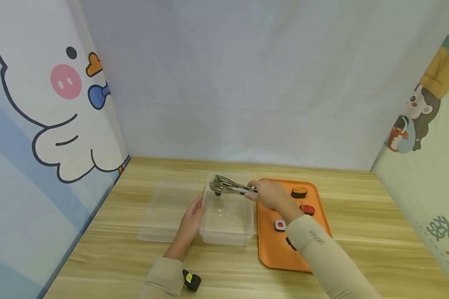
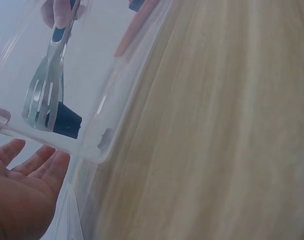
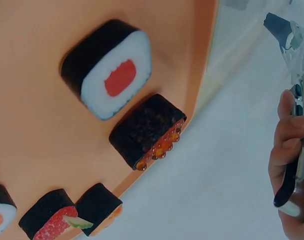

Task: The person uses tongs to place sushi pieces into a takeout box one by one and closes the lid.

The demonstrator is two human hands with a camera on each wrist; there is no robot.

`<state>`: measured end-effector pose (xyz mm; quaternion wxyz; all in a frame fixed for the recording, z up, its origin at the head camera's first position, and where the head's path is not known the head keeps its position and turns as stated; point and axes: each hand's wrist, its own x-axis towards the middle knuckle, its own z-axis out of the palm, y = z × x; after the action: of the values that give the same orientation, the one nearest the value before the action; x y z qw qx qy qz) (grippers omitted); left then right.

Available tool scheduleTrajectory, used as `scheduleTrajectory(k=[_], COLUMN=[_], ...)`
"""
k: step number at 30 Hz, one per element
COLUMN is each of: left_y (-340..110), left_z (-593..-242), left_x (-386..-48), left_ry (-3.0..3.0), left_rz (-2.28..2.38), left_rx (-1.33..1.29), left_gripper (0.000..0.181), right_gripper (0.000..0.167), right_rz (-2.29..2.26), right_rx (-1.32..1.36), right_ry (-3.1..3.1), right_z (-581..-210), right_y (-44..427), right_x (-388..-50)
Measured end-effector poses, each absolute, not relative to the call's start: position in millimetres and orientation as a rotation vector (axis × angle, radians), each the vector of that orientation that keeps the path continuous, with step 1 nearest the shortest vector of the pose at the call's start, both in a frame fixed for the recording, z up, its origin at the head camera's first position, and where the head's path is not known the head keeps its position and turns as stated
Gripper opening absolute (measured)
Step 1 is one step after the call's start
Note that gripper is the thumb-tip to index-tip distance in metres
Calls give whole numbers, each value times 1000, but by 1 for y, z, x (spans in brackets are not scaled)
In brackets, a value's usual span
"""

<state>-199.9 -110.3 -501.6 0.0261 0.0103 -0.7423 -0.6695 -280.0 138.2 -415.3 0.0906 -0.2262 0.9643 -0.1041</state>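
My right hand (image 1: pixel 271 195) grips metal serving tongs (image 1: pixel 233 187) over the far left part of a clear plastic box (image 1: pixel 228 238). Between the tong heads is a dark sushi piece (image 2: pixel 67 121), partly hidden by the slotted metal. On the box's left side, my left hand (image 1: pixel 191 220) rests against the wall with loosely extended fingers (image 2: pixel 54 170); a thumb tip shows by the rim. Right of the box is an orange tray (image 1: pixel 267 255) with several toy sushi pieces, including a red-centred roll (image 3: pixel 119 75) and an orange-roe piece (image 3: pixel 152 130). My right forearm hides part of the tray.
A clear flat lid (image 1: pixel 168 211) lies left of the box on the wooden table (image 1: pixel 108 257). Near my left sleeve sits a black sushi roll (image 1: pixel 191 280) with a yellow-green centre. A pale curtain (image 1: pixel 239 83) stands behind the table.
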Motion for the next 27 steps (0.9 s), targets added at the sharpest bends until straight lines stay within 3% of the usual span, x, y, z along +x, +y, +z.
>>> scheduleTrajectory(k=[17,27], left_y=[-109,-108], left_z=[-504,-501], left_x=[-199,-199], left_ry=[-2272,-2276], left_rz=[-2077,-2081], left_rx=[35,47], left_gripper=[47,47], right_gripper=[46,49], right_rz=[-226,-345], right_rx=[-690,-653], right_ry=[2867,2856], right_z=[-415,-402], right_y=[128,148], right_x=[-278,-272])
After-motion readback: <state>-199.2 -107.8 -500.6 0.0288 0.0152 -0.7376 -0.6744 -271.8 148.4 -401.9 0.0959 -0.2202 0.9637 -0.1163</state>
